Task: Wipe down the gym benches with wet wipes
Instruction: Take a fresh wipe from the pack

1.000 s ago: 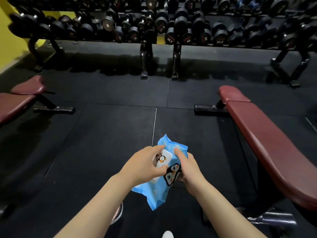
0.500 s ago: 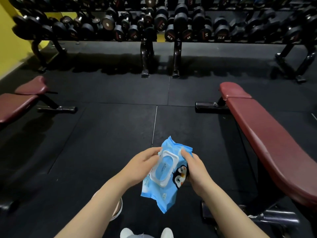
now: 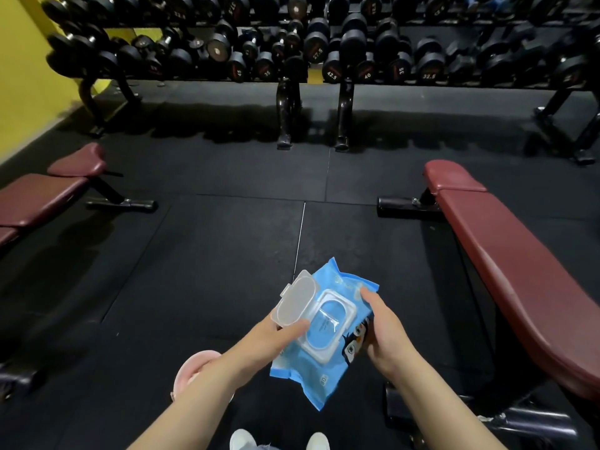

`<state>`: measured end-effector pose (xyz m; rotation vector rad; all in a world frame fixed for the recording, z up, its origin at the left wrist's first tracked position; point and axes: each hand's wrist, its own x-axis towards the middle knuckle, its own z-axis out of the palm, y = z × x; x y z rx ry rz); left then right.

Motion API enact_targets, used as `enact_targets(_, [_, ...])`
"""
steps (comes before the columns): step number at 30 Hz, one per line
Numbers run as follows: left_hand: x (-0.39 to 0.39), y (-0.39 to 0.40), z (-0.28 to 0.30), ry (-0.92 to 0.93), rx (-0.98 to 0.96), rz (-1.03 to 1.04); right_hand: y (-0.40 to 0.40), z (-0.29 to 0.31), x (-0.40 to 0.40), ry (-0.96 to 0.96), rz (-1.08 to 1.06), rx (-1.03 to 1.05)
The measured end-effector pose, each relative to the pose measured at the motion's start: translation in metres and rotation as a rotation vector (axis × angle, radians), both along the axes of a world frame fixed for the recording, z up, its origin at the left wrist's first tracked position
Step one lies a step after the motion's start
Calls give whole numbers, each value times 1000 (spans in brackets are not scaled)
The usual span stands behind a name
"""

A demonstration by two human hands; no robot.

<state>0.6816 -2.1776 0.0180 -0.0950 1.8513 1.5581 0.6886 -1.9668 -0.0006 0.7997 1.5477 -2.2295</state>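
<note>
Blue wipes pack [image 3: 324,352] held in mid-air over the black floor mat [image 3: 211,254], low centre of the view, tilted with its top end away from the person. Clear flip lid [image 3: 293,298] is swung open to the left, standing up off the white frame; the blue seal sticker [image 3: 324,324] inside the opening looks still flat, no wipe showing. Right hand [image 3: 384,332] grips the pack's right edge, thumb on the top face, fingers curled under. Left hand [image 3: 272,336] is at the lid's near edge, thumb lying on the frame, fingers behind the lid; seems to pinch the lid, but cannot tell for sure. Maroon bench [image 3: 519,254] runs along the right side, near the pack but apart from it. Second maroon bench [image 3: 42,193] far left. Dumbbell rack [image 3: 308,60] across the back, yellow wall [image 3: 22,76] top left. Pink object [image 3: 191,368] below the left forearm, partly hidden. White shoe tips [image 3: 242,440] at bottom edge.
</note>
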Motion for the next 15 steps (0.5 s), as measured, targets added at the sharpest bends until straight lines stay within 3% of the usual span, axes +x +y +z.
enact_targets(4, [7,7,1,-5,18,144,-3,4,2,-5,19,-19])
enact_targets(7, [7,11,-4,77,-141,212,-4,3,2,-18,41,-21])
enact_targets(10, [10,16,-3,233,-314,145,-5,4,0,-39,40,-44])
enact_targets(15, [8,17,-7,395,-400,4,-3,4,-4,-69,53,39])
